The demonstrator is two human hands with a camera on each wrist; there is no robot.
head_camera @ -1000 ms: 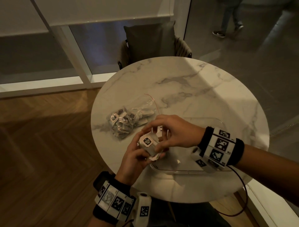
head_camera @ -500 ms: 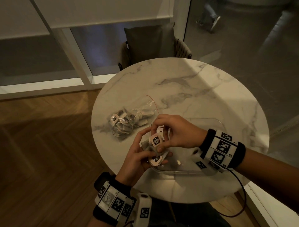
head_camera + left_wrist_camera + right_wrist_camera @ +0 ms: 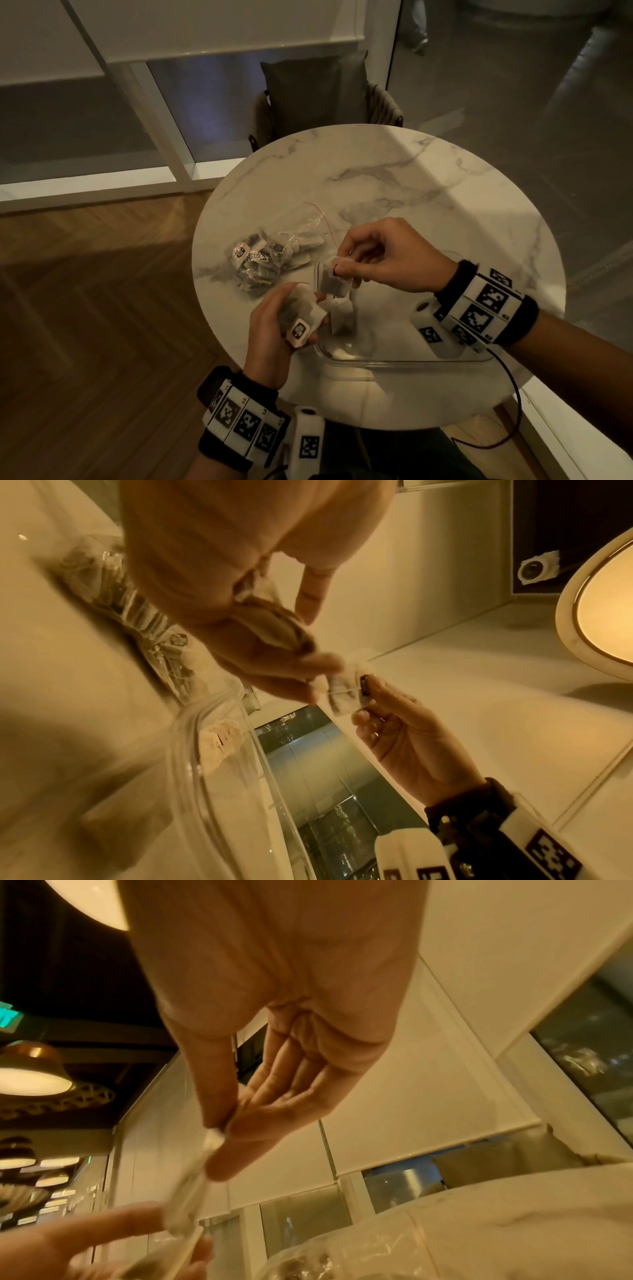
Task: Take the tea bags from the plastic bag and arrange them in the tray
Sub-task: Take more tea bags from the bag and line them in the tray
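Round white marble-look tabletop, centre frame: smooth, faint sheen. Clear crinkled plastic bag, left of centre: glossy. Transparent rectangular plastic tray, lower centre: glossy rim. Matt paper tea bags. Herringbone wood floor, left.

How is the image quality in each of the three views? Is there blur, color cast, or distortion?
Head view: dim, wide-angle bend at the edges, yet the marble table and plastic bag stay legible. Left wrist view: strong yellow cast, and the clear tray rim is smeared. Right wrist view: same warm cast; the tea bag pinched by the right hand is motion-blurred, and a ceiling lamp glares.
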